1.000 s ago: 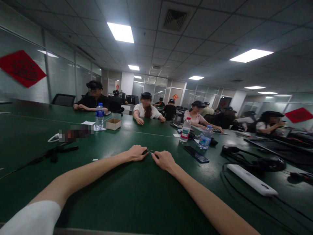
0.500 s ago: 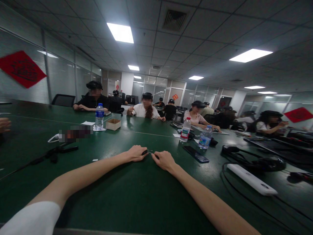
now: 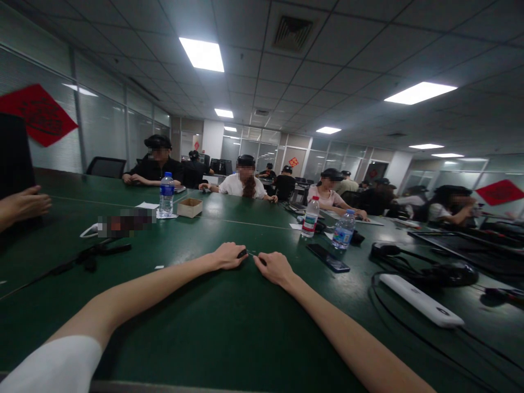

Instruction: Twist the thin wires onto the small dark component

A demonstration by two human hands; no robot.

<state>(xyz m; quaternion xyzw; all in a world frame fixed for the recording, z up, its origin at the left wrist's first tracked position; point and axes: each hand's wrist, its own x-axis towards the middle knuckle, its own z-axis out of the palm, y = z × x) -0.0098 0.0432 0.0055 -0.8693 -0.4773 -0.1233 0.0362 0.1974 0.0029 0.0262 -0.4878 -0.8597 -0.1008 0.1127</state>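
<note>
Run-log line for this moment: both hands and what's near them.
left hand: holding small black object | right hand: curled close by, grip unclear | farther right: smartphone, red-capped bottle | surface: green table

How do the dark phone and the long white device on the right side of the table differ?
Colour: the phone is dark, while the white device is pale with a dark spot near one end.
Thickness: the white device looks thicker than the slim phone.
Position: the phone lies nearer the right hand than the white device does.
Both lie flat on the green table.
</note>
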